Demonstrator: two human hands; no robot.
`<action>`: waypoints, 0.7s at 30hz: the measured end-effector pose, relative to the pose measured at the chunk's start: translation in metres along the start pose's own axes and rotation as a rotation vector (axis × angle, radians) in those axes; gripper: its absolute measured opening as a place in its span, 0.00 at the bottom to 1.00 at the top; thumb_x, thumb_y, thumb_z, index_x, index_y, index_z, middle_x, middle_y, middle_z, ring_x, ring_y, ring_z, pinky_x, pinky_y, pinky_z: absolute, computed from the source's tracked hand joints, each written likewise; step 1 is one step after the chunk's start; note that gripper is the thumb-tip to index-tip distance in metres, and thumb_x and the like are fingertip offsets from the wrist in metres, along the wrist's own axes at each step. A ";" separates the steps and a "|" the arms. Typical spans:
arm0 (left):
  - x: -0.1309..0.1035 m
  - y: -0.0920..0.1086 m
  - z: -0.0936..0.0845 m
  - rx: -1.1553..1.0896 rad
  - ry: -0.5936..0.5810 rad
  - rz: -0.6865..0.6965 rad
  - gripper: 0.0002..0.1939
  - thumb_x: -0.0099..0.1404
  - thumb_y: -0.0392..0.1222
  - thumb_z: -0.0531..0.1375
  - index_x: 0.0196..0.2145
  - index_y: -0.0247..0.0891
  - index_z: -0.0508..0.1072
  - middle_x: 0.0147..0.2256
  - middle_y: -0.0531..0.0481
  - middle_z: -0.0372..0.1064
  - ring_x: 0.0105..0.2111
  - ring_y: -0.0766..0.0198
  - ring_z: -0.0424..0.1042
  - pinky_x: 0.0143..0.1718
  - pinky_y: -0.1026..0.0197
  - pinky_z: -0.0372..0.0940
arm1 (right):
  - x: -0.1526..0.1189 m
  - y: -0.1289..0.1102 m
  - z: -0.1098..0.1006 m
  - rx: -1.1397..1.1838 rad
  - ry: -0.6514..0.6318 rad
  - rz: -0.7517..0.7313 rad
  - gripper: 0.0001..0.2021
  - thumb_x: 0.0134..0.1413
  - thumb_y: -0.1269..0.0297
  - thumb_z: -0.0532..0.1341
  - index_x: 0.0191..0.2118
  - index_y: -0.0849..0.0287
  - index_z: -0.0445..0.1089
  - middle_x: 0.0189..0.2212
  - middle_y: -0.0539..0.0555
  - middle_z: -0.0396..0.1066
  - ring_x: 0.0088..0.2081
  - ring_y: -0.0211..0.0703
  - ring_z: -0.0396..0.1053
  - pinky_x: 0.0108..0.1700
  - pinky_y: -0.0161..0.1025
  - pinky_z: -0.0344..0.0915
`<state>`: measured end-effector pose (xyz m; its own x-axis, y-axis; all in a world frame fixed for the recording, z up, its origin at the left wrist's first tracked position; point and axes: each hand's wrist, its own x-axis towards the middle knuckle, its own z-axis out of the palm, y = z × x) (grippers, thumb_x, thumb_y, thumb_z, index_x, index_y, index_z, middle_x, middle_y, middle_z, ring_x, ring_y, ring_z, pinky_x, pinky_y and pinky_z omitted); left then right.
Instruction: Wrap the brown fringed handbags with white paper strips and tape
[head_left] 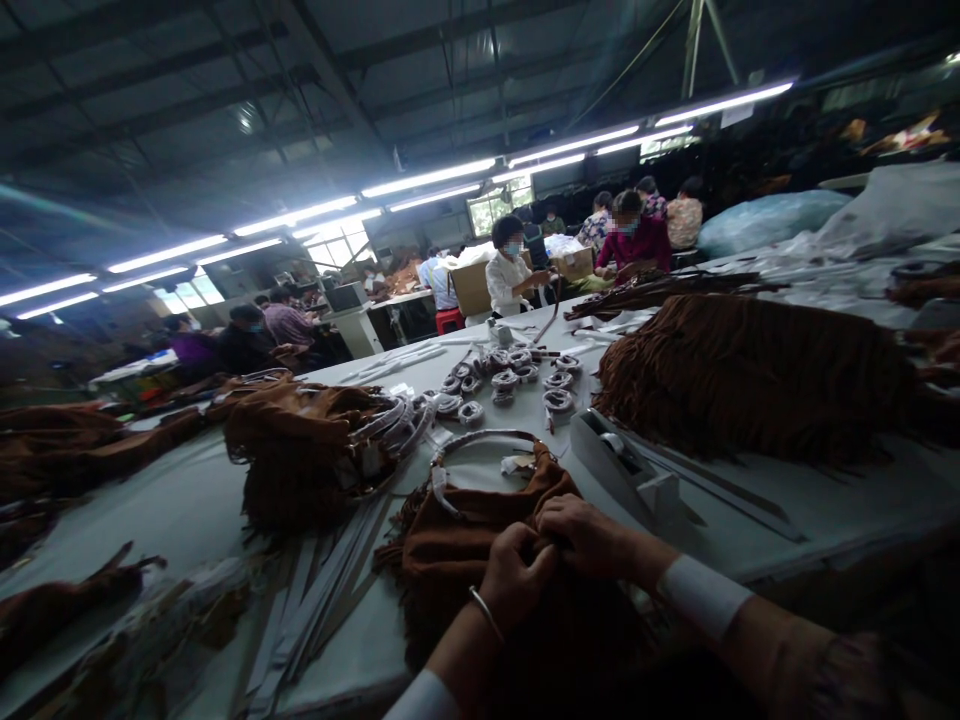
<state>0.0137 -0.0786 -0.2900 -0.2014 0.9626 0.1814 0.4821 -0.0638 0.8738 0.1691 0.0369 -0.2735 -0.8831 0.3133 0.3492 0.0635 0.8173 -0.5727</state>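
With the left hand (516,578) and right hand (579,532) pinching the brown fringed bag (457,540) at the table's (184,492) near edge, it seems best to keep fingertips close, the material evenly taut and the wrapped handle (439,480) clear

- Here's the pale bench (176,510), stretching wide and packed with goods
- Front and centre, a brown fringed bag (450,535), its wrapped handle curving up at the far side
- Just left, a stack of brown bags (292,440), and nearer, long flat strips (322,595)
- Beyond, coiled straps (504,380) all clustered together
- Over right, a tape dispenser (619,465), then a big brown fringed pile (757,370)
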 end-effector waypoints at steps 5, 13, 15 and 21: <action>0.043 0.012 -0.038 0.488 -0.272 0.008 0.19 0.72 0.46 0.51 0.34 0.34 0.76 0.30 0.48 0.74 0.31 0.62 0.71 0.32 0.64 0.64 | -0.004 0.004 -0.001 -0.039 -0.024 -0.089 0.07 0.43 0.70 0.63 0.33 0.57 0.69 0.36 0.53 0.75 0.41 0.46 0.71 0.49 0.44 0.61; 0.093 -0.017 -0.065 0.862 -0.276 -0.089 0.18 0.62 0.52 0.65 0.44 0.38 0.77 0.45 0.38 0.76 0.50 0.43 0.73 0.55 0.44 0.62 | 0.000 -0.010 -0.008 -0.070 -0.074 -0.120 0.07 0.39 0.67 0.60 0.27 0.56 0.60 0.29 0.52 0.70 0.37 0.45 0.67 0.46 0.43 0.59; 0.091 -0.025 -0.059 0.908 -0.279 -0.131 0.20 0.63 0.56 0.64 0.43 0.37 0.77 0.44 0.37 0.77 0.49 0.41 0.74 0.55 0.42 0.61 | 0.001 -0.016 -0.014 -0.129 -0.148 -0.128 0.08 0.35 0.68 0.60 0.26 0.56 0.60 0.28 0.52 0.69 0.36 0.45 0.66 0.46 0.43 0.59; 0.090 -0.033 -0.053 0.939 -0.243 -0.179 0.22 0.68 0.60 0.58 0.43 0.37 0.78 0.43 0.37 0.78 0.48 0.44 0.75 0.52 0.46 0.62 | -0.004 -0.038 -0.026 -0.365 -0.372 -0.086 0.12 0.36 0.69 0.60 0.33 0.57 0.67 0.32 0.54 0.72 0.34 0.47 0.66 0.40 0.44 0.55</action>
<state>-0.0652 -0.0041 -0.2788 -0.2069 0.9724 -0.1080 0.9640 0.2215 0.1472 0.1822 0.0175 -0.2334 -0.9934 0.0988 0.0585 0.0825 0.9686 -0.2344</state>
